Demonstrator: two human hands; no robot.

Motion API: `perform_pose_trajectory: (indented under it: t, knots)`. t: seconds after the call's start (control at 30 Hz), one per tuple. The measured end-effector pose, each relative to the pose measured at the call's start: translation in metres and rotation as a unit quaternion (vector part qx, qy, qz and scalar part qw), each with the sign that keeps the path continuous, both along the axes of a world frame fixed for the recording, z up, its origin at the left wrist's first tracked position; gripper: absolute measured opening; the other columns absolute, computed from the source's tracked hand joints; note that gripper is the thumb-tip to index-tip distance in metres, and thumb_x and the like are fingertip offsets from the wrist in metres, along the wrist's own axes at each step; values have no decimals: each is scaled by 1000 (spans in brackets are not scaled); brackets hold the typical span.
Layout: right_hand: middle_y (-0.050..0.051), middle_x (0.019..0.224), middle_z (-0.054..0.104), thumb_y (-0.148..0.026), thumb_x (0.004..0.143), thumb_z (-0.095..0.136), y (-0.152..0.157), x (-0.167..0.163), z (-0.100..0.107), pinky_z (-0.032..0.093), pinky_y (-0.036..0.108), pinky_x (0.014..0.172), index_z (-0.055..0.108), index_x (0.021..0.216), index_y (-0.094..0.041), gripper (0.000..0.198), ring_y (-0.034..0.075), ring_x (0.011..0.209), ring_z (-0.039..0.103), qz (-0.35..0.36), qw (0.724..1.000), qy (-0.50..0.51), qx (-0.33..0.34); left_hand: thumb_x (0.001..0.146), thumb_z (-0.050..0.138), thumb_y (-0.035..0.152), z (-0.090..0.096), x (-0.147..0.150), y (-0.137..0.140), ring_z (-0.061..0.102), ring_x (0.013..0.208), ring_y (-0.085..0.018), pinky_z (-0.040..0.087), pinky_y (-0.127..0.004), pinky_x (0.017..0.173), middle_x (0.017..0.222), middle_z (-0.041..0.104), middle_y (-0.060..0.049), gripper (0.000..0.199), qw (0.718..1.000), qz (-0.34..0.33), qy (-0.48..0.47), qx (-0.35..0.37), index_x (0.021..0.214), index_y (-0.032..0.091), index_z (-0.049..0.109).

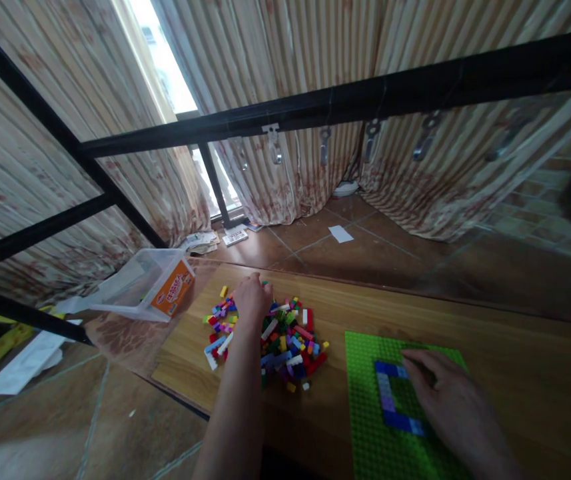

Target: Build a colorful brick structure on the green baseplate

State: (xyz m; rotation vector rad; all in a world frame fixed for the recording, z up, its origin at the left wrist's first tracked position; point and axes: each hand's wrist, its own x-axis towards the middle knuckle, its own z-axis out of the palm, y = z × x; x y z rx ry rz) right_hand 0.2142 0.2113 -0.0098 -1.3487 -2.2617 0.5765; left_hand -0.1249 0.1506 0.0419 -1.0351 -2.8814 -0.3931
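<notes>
My left hand (252, 298) reaches over the far side of a pile of mixed toy building bricks (285, 343). Its fingers point away from me, and whether they grip a brick is hidden. On the right lies a green studded baseplate (365, 400). Blue and pale lilac bricks (388, 400) form part of a rectangular outline on it. My right hand (438, 390) rests over the right side of that outline, thumb and index finger pressed together near its upper edge. Anything between those fingertips is too small to make out.
A clear plastic box (140, 287) with an orange label stands at the table's left end. The wooden table (335, 293) runs across below a black metal rail (315, 110) hung with clear hooks. Curtains, papers and a white card (340, 233) on the tiled floor lie beyond.
</notes>
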Motion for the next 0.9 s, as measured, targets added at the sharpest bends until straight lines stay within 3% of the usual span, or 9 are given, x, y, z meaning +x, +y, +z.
perform_pose_trajectory:
  t: [0.13, 0.37, 0.7, 0.9]
  knots:
    - [8, 100, 71, -49, 87, 41, -3, 3, 0, 49, 44, 88, 67, 94, -22, 38, 26, 94, 65, 11, 1000, 0, -2, 85, 51, 34, -7, -5, 14, 61, 110, -29, 47, -38, 92, 115, 68, -15, 39, 1000, 7, -23, -21, 119, 16, 62]
    - [8, 102, 71, -51, 88, 42, -3, 11, -7, 50, 45, 88, 68, 93, -23, 38, 28, 95, 65, 33, 999, -14, 31, 83, 49, 18, -11, -5, 21, 64, 105, -27, 49, -36, 88, 108, 69, -15, 27, 999, -5, -35, -40, 101, 17, 69]
    - [8, 97, 71, -49, 87, 40, -2, 4, -5, 50, 43, 86, 66, 91, -22, 37, 27, 90, 65, 37, 998, -22, 44, 75, 58, 19, 9, -3, -10, 65, 104, -24, 49, -32, 87, 110, 71, -11, 33, 992, -58, -77, -82, 106, 21, 70]
    - [9, 98, 70, -47, 87, 40, -1, 2, -5, 49, 44, 85, 67, 93, -20, 39, 28, 90, 65, 42, 997, -31, 57, 75, 52, 9, 4, 4, -24, 62, 109, -25, 46, -32, 92, 112, 69, -15, 38, 995, -56, -57, -57, 109, 16, 69]
